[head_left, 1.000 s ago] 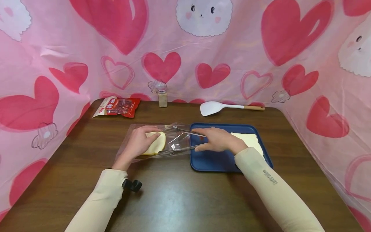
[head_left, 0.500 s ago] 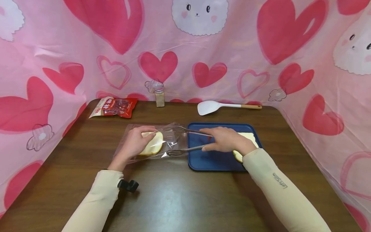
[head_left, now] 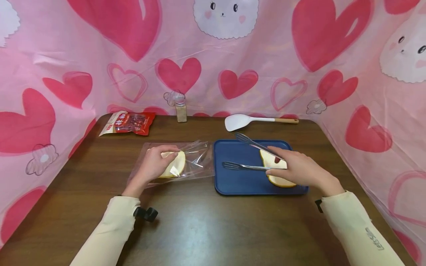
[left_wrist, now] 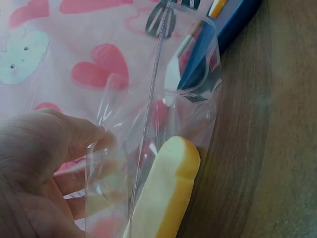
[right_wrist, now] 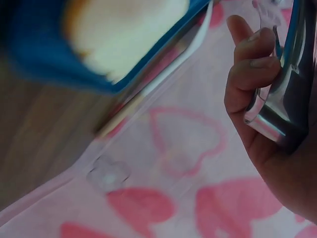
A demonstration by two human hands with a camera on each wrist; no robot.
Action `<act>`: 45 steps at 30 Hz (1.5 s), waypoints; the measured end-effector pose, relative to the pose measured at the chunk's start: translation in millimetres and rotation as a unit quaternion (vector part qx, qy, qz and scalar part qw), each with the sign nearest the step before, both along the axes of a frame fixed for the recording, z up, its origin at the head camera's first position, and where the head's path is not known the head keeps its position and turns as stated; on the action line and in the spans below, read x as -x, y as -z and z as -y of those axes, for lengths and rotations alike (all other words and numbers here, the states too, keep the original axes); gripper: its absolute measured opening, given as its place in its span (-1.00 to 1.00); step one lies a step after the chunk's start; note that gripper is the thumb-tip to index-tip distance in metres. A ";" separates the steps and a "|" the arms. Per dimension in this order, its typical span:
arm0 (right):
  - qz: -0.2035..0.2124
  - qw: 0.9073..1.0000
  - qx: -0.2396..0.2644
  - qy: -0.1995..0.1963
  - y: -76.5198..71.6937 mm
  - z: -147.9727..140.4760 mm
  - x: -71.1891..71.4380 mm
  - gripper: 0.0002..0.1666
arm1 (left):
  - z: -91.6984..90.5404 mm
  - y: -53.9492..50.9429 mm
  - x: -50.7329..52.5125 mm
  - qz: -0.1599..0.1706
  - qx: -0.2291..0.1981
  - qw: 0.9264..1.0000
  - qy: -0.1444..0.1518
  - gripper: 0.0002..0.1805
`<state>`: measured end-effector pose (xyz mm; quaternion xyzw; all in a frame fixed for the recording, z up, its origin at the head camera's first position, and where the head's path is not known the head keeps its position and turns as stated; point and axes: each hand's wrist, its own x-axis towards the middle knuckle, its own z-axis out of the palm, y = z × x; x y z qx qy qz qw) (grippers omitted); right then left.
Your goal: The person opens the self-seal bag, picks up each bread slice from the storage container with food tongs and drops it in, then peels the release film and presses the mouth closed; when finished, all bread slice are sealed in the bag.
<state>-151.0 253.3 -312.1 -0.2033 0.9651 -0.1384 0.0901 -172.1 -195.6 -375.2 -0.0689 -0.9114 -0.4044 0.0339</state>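
A clear plastic bag (head_left: 199, 159) lies to the left of the blue tray (head_left: 233, 184), with a bread slice (left_wrist: 171, 183) inside it. My left hand (head_left: 152, 164) pinches the bag's film near that slice, thumb and fingers curled. Metal tongs (right_wrist: 280, 111) are in my right hand (head_left: 297, 166), fingers wrapped round them. Over the tray, the tips of the tongs stand apart with nothing between them. A second bread slice (head_left: 281, 181) rests on the tray's right side, partly hidden by the right hand and the tongs.
Behind the tray lies a white spatula (head_left: 237, 122) with a wooden handle. A seasoning jar (head_left: 181, 112) stands at the table's back edge, and a red-and-white food packet (head_left: 131, 123) lies at the back left. A pink heart-print cloth (head_left: 213, 48) hangs round the table.
The tongs have come out of the bag and moved right with my right hand, over the tray. The first bread slice stays in the bag, still pinched through film by the left hand.
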 end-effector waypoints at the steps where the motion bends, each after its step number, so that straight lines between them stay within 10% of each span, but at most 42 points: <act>1: -0.003 1.000 0.002 0.014 1.1 -8.0 -5.1 0.09 | -0.2 -0.2 -0.1 0.003 0.000 1.000 -0.002 -0.70; 14: -0.028 0.990 0.028 0.136 28.6 -69.1 -61.9 -0.03 | 2.0 -0.3 -1.5 0.017 0.016 1.000 -0.002 -0.63; 20: -0.019 0.981 0.023 0.192 41.4 -72.9 -81.6 0.10 | 5.6 -3.2 -2.6 0.075 0.010 0.997 -0.006 -0.55; 27: -0.025 0.974 0.022 0.226 50.4 -62.8 -100.9 0.16 | 5.1 -2.3 -1.6 0.057 0.016 0.998 -0.004 -0.55; 45: 0.017 0.964 -0.015 0.265 52.8 -33.0 -110.2 0.13 | 5.3 -2.5 -2.6 0.054 0.011 0.998 0.003 -0.56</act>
